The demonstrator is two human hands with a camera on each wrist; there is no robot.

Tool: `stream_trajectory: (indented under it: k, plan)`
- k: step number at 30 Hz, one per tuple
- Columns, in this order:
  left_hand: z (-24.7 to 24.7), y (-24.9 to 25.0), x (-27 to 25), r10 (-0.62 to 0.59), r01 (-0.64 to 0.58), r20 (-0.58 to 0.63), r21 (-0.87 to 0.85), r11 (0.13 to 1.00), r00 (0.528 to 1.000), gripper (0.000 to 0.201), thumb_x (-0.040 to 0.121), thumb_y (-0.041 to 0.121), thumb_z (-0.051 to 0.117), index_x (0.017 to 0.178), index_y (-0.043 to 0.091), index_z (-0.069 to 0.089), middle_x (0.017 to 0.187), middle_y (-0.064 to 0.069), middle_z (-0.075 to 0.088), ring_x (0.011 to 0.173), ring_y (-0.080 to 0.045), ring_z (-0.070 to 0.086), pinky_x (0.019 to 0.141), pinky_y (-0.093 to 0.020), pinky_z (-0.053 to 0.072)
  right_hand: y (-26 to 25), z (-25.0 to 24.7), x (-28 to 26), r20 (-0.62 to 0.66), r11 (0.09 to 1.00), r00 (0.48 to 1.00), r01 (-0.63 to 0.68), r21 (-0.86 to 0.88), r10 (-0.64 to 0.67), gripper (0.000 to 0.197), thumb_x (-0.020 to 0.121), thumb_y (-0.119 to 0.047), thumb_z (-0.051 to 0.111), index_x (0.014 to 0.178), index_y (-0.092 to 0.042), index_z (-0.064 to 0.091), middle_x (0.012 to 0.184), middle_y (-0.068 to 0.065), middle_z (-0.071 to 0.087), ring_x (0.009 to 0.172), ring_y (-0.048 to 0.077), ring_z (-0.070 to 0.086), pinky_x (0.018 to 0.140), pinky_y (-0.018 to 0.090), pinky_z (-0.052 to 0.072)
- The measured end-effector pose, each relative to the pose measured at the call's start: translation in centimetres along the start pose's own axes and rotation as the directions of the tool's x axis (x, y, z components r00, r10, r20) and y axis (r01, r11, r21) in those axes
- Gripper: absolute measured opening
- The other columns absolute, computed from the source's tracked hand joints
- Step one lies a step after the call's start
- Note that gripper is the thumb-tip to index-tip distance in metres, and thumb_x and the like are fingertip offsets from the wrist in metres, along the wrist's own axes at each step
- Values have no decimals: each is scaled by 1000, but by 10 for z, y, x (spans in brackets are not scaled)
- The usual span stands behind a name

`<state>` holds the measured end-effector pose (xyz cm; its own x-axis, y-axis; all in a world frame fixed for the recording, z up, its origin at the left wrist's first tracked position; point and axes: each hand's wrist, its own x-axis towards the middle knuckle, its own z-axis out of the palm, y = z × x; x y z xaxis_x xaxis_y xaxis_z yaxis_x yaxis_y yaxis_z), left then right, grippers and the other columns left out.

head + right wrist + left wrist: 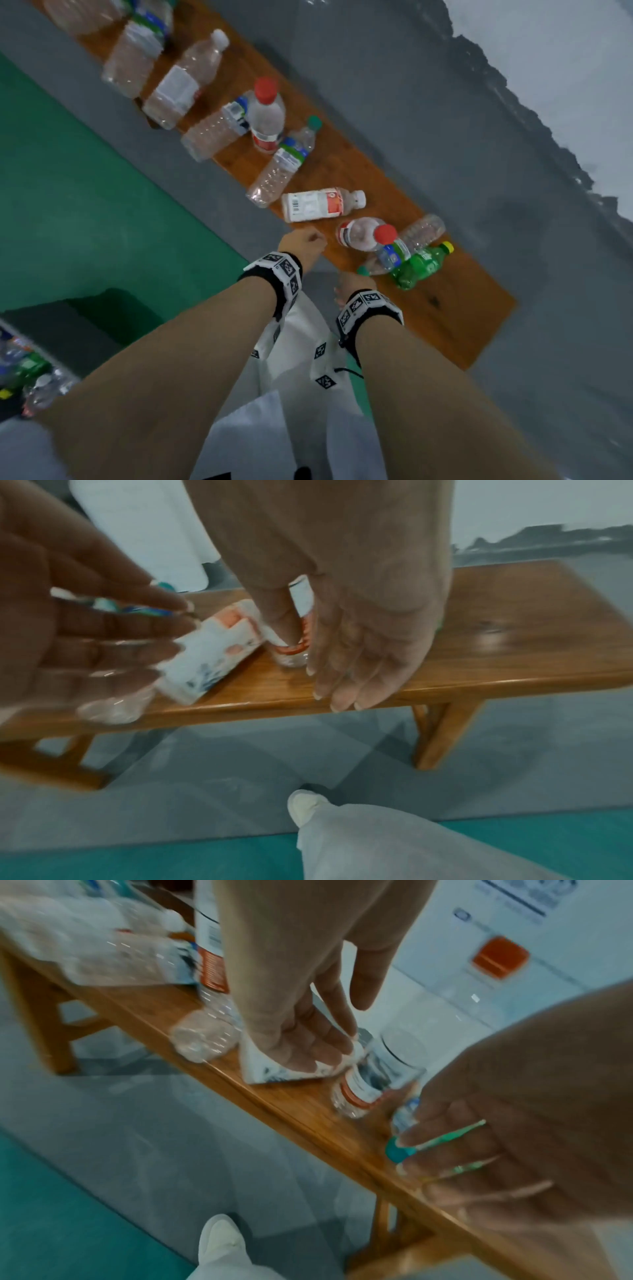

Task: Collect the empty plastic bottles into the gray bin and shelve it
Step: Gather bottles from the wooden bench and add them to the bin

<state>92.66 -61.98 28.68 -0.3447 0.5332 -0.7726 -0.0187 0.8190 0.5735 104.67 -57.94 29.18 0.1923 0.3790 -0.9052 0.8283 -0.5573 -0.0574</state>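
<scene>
- Head view: a long wooden bench carries the empty bottles, most on their sides, strung from its far end to a cluster near the near end.
- What looks like the gray bin stands on the floor, well apart from the bench, with some bottles already in it.
- The left hand hangs at the bench's near edge, just beside a white-labelled bottle. Its fingers are relaxed and hold nothing; whether they touch the bottle, I cannot tell.
- The right hand is also spread and empty, near a teal-capped bottle in the cluster with a red-capped bottle and a green bottle.
- Judgement: empty, these should weigh almost nothing, with thin walls that dent under a squeeze and smooth round sides that roll or slip off the edge.
- Best taken round the labelled middle or the stiffer neck under the cap, with light pressure.
</scene>
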Motion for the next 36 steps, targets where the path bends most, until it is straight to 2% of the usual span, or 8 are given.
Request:
stream_trajectory:
  k: [4,8,13,18,25,28,32,36]
  plan:
    - [51,-3,-1,33,-64,172,179,982,984,27,97,20,44,109,12,67,118,-8,63,112,-25,55,91,-27,40,33,-38,7,19,982,987,-163,98,162,35,99,-17,45,131,-5,50,137,18,51,118,31,54,96,39,47]
    - [99,-7,-3,174,-257,280,297,920,944,32,100,16,39,123,7,60,125,-15,54,117,-27,49,94,-24,32,46,-69,27,-164,946,963,-164,281,215,29,98,-13,47,124,-2,54,129,15,55,118,32,55,86,32,46]
    - [138,-1,6,467,-551,322,262,792,824,36,99,9,39,131,2,53,139,-19,44,129,-31,42,108,-29,28,52,-82,59,-291,801,862,-194,566,414,71,87,-55,51,139,-8,40,136,16,52,117,39,54,96,47,45]
    - [166,2,35,506,-621,368,355,699,780,46,100,9,36,146,12,33,157,-13,16,146,-28,12,119,-38,17,51,-97,86,-271,804,879,-186,564,393,86,86,-64,51,145,-6,28,142,18,45,125,40,47,99,49,40]
    - [192,5,64,400,-462,235,539,705,886,55,101,13,33,152,16,13,159,-16,2,147,-31,4,119,-35,12,61,-101,117,-225,782,930,-95,616,290,88,86,-56,59,149,-7,22,147,15,41,130,36,44,101,45,38]
    - [204,3,67,322,-370,183,496,785,929,59,102,27,34,152,18,4,156,-20,10,143,-32,16,116,-36,18,73,-93,131,-236,752,943,-22,659,235,75,84,-50,66,140,-7,40,133,12,55,113,27,56,98,39,43]
    - [212,-2,66,309,-362,190,520,773,932,77,95,28,51,152,17,1,148,-20,21,133,-32,28,112,-36,25,84,-83,134,-246,701,945,28,713,213,46,84,-43,69,114,-12,56,99,2,61,89,21,58,93,41,51]
    - [209,-7,59,271,-369,266,469,802,925,80,92,23,55,152,12,3,144,-19,24,130,-32,32,111,-34,27,95,-76,121,-260,634,927,32,772,270,47,79,-44,72,112,-14,58,107,5,66,96,26,64,92,45,53]
